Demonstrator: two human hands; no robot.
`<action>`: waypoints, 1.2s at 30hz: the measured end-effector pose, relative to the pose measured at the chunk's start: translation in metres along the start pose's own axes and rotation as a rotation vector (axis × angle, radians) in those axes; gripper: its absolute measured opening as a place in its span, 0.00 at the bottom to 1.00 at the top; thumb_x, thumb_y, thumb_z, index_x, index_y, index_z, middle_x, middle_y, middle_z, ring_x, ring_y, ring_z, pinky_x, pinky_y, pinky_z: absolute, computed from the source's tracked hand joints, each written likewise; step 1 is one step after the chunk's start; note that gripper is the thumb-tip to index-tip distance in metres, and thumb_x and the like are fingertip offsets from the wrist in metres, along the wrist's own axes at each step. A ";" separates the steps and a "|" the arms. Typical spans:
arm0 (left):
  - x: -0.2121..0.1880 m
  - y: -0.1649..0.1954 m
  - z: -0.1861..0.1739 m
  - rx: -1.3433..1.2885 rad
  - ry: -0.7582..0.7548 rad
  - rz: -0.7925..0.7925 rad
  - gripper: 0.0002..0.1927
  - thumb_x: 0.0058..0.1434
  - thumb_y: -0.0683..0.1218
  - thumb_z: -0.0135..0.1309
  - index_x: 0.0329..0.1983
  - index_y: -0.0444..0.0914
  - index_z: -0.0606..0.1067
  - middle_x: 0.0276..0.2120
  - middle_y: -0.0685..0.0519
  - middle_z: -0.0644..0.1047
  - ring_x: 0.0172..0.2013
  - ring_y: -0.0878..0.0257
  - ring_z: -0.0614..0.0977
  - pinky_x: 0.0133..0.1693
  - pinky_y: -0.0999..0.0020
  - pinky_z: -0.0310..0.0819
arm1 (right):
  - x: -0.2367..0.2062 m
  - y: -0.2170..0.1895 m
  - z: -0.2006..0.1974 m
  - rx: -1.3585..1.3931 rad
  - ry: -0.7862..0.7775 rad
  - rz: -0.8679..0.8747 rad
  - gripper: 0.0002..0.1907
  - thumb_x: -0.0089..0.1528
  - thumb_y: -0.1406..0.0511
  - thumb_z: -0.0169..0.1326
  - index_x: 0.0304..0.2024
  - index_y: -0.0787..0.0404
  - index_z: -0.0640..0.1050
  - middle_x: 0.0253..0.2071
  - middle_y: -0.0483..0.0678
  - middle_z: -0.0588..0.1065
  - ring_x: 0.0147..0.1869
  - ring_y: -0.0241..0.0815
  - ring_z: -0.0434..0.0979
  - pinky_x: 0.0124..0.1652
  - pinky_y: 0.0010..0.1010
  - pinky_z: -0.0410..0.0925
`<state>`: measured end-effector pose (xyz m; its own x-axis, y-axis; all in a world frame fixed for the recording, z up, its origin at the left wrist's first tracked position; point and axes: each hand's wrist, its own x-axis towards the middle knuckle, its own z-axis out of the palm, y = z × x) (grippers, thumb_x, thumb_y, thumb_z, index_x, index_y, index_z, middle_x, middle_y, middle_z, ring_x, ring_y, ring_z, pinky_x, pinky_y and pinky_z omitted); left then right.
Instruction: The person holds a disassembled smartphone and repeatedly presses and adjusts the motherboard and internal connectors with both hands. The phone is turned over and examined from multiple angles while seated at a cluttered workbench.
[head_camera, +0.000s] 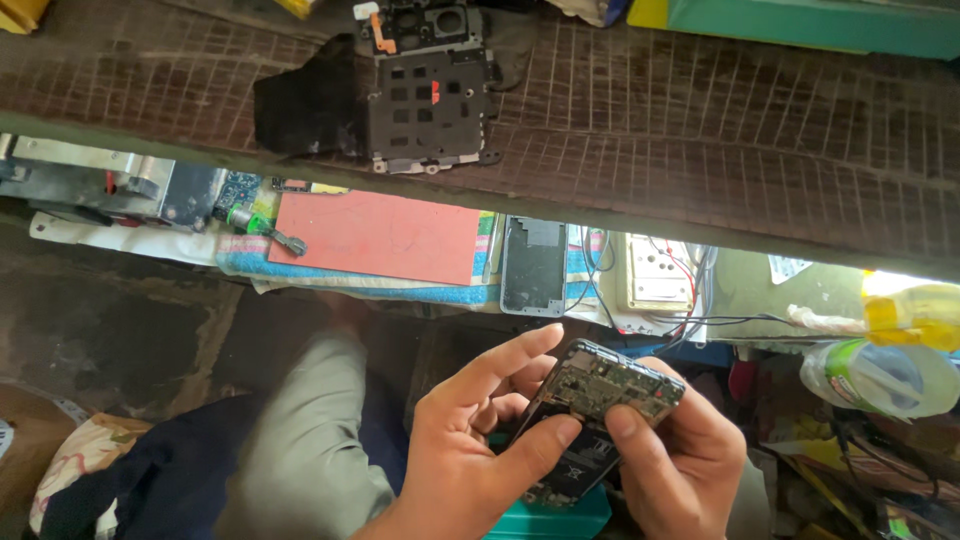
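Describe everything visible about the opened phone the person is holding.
The opened phone has its back cover off, baring a greenish circuit board with small metal shields across the upper end and a black battery below it. It sits tilted, upper end up and to the right, low in the view over a teal box. Both hands grip it: the left hand presses its thumb on the battery area, forefinger stretched above the board, while the right hand cradles the right edge from beneath. The lower end is hidden.
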<state>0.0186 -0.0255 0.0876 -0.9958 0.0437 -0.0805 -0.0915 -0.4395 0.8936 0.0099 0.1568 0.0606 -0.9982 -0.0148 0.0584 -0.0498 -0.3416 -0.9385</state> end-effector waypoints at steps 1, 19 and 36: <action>0.000 -0.001 0.000 -0.023 -0.011 0.022 0.32 0.61 0.35 0.62 0.69 0.31 0.69 0.50 0.47 0.81 0.48 0.66 0.82 0.49 0.69 0.78 | -0.001 -0.001 0.000 -0.051 -0.016 -0.031 0.15 0.65 0.76 0.56 0.53 0.81 0.76 0.47 0.57 0.78 0.51 0.40 0.77 0.53 0.29 0.69; 0.001 -0.006 -0.002 -0.028 -0.023 0.059 0.25 0.62 0.32 0.62 0.63 0.31 0.74 0.46 0.50 0.80 0.47 0.66 0.81 0.50 0.68 0.77 | 0.001 -0.011 0.001 -0.331 -0.132 -0.214 0.12 0.63 0.75 0.59 0.49 0.77 0.78 0.46 0.58 0.78 0.49 0.39 0.78 0.48 0.25 0.71; 0.004 0.001 0.001 -0.018 0.012 -0.046 0.21 0.61 0.35 0.61 0.58 0.32 0.76 0.44 0.52 0.81 0.42 0.68 0.81 0.44 0.72 0.76 | 0.002 -0.012 0.009 -0.348 -0.029 -0.103 0.11 0.62 0.76 0.58 0.47 0.76 0.78 0.43 0.51 0.77 0.45 0.33 0.75 0.44 0.20 0.68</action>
<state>0.0149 -0.0250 0.0882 -0.9905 0.0535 -0.1270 -0.1374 -0.4531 0.8808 0.0090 0.1521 0.0755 -0.9862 -0.0253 0.1638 -0.1638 -0.0026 -0.9865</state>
